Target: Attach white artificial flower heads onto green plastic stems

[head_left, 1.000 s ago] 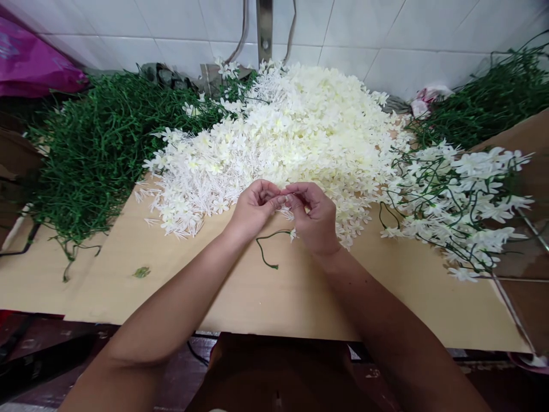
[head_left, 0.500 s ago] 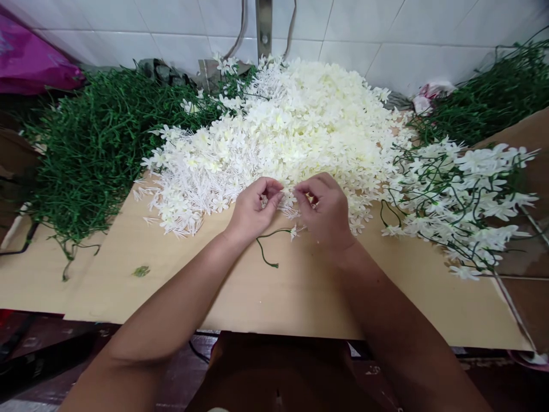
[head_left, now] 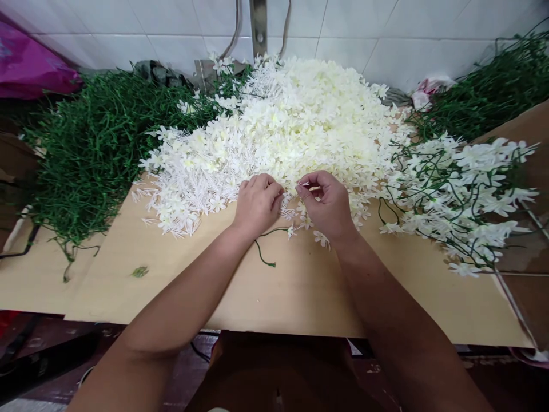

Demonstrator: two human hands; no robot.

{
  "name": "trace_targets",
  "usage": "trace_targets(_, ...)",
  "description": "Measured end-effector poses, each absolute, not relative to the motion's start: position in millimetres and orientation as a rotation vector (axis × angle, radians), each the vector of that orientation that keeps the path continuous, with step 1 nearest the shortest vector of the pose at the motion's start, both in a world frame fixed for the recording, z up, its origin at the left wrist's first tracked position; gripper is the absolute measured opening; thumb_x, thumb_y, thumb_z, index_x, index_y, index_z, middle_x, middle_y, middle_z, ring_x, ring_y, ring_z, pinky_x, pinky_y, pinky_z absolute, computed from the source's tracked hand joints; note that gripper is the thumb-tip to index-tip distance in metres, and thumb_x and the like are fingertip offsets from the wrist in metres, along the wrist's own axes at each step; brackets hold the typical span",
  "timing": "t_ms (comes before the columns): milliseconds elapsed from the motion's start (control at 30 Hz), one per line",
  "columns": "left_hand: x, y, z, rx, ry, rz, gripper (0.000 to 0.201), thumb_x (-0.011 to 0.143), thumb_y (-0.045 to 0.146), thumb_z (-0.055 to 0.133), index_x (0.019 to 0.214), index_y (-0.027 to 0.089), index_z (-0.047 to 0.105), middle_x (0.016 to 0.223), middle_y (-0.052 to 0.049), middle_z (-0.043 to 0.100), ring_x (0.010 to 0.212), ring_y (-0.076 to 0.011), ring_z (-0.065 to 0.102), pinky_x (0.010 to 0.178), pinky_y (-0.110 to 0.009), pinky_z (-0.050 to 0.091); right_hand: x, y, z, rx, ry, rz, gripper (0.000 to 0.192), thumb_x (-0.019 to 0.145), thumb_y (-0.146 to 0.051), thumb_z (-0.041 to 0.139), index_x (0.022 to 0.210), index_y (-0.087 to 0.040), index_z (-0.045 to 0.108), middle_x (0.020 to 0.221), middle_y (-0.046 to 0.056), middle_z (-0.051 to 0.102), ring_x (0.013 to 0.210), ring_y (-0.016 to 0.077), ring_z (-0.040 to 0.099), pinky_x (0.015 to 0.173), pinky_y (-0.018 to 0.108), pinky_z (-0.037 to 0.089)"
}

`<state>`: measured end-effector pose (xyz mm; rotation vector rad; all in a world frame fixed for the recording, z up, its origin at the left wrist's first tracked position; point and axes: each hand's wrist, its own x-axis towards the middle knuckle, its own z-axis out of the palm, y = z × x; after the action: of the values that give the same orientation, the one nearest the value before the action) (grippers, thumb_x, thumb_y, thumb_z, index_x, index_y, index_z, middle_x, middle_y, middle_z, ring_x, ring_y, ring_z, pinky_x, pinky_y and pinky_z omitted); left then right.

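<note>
My right hand (head_left: 329, 207) is closed in a pinch at the front of the heap of white artificial flowers (head_left: 326, 120), with a small thin white piece (head_left: 304, 184) at its fingertips. Facing it, my left hand (head_left: 258, 205) has its fingers curled together, back turned up; what they hold, if anything, is hidden. Loose white stalks (head_left: 286, 212) lie between the hands. Just below the left hand, a green stem (head_left: 261, 252) with a white flower at its end rests on the board. A loose white flower (head_left: 321, 238) lies below my right hand.
A big pile of green plastic stems (head_left: 98, 143) covers the left side. At right lie flowers joined to green stems (head_left: 463, 200), beside a cardboard box (head_left: 523, 229). More green stems (head_left: 493, 91) sit behind, near the tiled wall (head_left: 343, 23).
My left hand has rolled over so its back shows, its fingers closing more. My right hand stays near the same spot, a white piece now visible in it. A loose flower now shows below it.
</note>
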<state>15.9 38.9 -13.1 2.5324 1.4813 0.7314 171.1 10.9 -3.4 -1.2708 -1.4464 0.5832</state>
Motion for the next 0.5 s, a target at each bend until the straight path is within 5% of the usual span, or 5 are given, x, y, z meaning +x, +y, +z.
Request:
trace_targets(267, 11.8, 38.7, -11.5, 1.853, 1.350, 1.037, 0.008, 0.083, 0.023, 0.057, 0.083, 0.018, 0.062, 0.074, -0.001, 0.063, 0.067, -0.0136, 0.054, 0.064, -0.028, 0.041, 164.2, 9.0, -4.9, -1.199, -1.536, 0.621, 0.006, 0.077, -0.014, 0.063, 0.074, -0.019, 0.063, 0.091, 0.004, 0.064, 0.085, 0.0159, 0.063, 0.072, 0.031, 0.057)
trace_targets(500, 13.1, 33.6, -4.4, 1.581, 1.221, 1.080, 0.002, 0.078, 0.017, 0.060, 0.079, 0.017, 0.060, 0.070, 0.002, 0.060, 0.065, -0.0106, 0.053, 0.065, -0.025, 0.044, 161.2, 11.0, -12.8, -1.155, -1.442, 0.673, 0.005, 0.078, -0.016, 0.064, 0.073, -0.018, 0.065, 0.091, 0.005, 0.067, 0.085, 0.0161, 0.066, 0.074, 0.032, 0.058)
